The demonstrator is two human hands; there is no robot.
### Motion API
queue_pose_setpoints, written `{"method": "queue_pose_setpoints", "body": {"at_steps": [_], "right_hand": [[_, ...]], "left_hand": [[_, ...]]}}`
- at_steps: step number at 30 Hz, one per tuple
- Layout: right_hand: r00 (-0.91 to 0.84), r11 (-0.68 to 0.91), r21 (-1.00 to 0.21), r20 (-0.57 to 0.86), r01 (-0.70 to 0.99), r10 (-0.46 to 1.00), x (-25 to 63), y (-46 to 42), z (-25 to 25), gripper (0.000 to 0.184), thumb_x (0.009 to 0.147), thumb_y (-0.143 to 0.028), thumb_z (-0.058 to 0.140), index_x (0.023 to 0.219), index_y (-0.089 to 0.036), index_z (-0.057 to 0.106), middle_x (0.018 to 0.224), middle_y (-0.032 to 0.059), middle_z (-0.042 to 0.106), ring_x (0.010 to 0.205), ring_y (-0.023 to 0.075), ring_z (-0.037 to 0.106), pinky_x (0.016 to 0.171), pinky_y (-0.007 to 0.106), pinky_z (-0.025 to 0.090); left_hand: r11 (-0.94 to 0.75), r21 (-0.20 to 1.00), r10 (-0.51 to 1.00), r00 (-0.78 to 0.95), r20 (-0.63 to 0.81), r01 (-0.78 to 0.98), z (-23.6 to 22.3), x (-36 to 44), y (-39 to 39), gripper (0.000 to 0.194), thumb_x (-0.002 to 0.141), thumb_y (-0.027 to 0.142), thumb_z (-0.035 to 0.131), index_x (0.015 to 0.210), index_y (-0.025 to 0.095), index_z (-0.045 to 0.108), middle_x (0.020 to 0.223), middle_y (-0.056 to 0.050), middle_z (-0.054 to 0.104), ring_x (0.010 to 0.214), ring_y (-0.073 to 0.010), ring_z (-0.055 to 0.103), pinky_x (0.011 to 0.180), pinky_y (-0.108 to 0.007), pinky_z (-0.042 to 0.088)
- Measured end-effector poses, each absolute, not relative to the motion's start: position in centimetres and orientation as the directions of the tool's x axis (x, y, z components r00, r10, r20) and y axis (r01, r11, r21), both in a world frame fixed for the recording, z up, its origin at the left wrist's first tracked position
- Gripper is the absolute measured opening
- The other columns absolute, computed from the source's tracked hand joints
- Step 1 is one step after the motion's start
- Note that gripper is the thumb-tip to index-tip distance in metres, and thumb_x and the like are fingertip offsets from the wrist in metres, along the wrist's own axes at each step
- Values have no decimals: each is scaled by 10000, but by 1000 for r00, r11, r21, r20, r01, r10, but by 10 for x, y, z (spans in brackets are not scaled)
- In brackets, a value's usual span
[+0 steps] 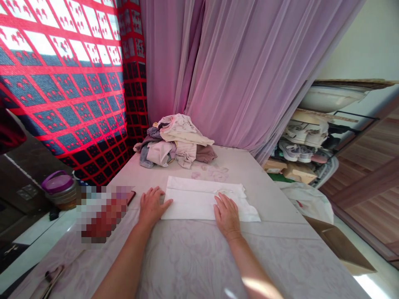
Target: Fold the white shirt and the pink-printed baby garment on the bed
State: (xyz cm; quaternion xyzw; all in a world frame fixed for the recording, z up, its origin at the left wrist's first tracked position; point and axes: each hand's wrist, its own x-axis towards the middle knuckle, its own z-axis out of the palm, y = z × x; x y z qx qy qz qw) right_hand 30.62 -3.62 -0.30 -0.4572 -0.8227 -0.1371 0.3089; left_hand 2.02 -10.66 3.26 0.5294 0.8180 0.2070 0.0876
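A white folded piece of cloth [190, 204], perhaps a garment, lies flat across the bed-like surface in front of me. Its left edge is straight, while the right end looks wavy and uneven. My left hand [152, 206] rests at that left edge, thumb stretched onto the cloth and fingers extended beside it. On the right part of the cloth my right hand [227, 214] lies palm down with its fingers spread. Neither hand grips anything. Beyond the cloth sits a heap of crumpled clothes [187, 143] in white, pink, grey and brown.
The flowered light sheet [190, 257] spreads under everything. A pixelated reddish object [106, 218] lies at its left edge. Purple curtains [237, 70] hang behind, a red-checked cloth [77, 91] at left. Right of the bed stand a shoe rack [301, 151] and a cardboard box [339, 245].
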Motion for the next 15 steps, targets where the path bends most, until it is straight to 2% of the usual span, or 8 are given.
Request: {"method": "queue_pose_setpoints", "body": {"at_steps": [5,8,11,13,15], "right_hand": [[-411,609,-121,634,784,655,301,-39,8,329,896,-171,411,1104,-180,666,1188,93,649,1108,212,555,969,378,390],[-416,616,-202,576,761,704,272,-35,29,325,880,-164,425,1077,-193,681,1081,79,677,1029,203,580,927,349,419],[-506,620,-278,385,733,771,220,-22,55,306,870,-174,450,1059,-216,686,1058,58,685,1009,185,592,910,296,429],[-520,550,-325,182,769,835,181,-10,69,288,883,-250,470,1091,-233,669,1059,41,692,958,174,623,849,276,452],[-490,465,-313,-1,828,871,145,2,77,286,897,-343,468,1063,-234,675,1050,49,705,964,187,638,825,283,460]], "left_hand": [[364,432,893,-440,89,825,33,22,-106,269,789,443,629,929,212,637,1428,-101,489,1387,-293,327,1124,-496,188],[372,426,892,-444,79,825,34,25,-105,252,789,445,627,877,210,643,1427,-103,489,1390,-296,318,1126,-498,183],[382,417,892,-446,65,825,36,27,-105,252,791,456,617,819,207,643,1442,-106,471,1398,-298,304,1132,-497,175],[385,418,892,-449,61,823,37,27,-106,273,795,476,602,806,206,645,1446,-110,466,1399,-296,301,1134,-496,172],[384,431,897,-440,36,817,39,24,-107,280,793,483,594,815,210,652,1456,-108,453,1404,-292,295,1137,-497,166]]}}
